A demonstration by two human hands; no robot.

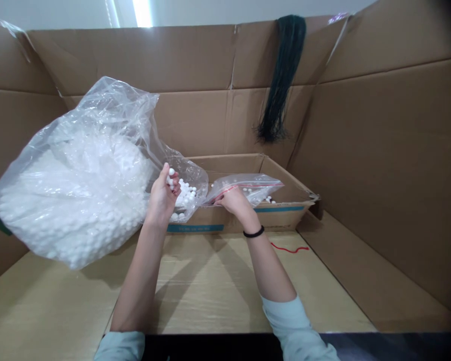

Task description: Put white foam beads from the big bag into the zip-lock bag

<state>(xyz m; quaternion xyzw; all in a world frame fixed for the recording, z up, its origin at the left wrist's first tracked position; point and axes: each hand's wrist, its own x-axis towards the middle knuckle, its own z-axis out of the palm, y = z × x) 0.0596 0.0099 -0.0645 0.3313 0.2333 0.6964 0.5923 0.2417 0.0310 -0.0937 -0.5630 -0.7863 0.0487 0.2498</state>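
My left hand (164,193) is raised with its fingers curled around several small white balls (171,172). Beside it is the mouth of a large clear plastic bag (108,108), bulging with a mass of white balls (78,200); more of them lie loose in the bag's opening. My right hand (233,199), with a black band at the wrist, is closed at the edge of a clear zip bag (265,181) with a red seal line. Its fingertips are partly hidden. The zip bag rests over a shallow cardboard box (285,214).
Cardboard walls (195,120) surround the table (210,281) at the back and sides. A bundle of dark green threads (283,75) hangs over the back wall. A short red cord (290,249) lies right of my right arm. A few small balls (269,199) sit inside the box.
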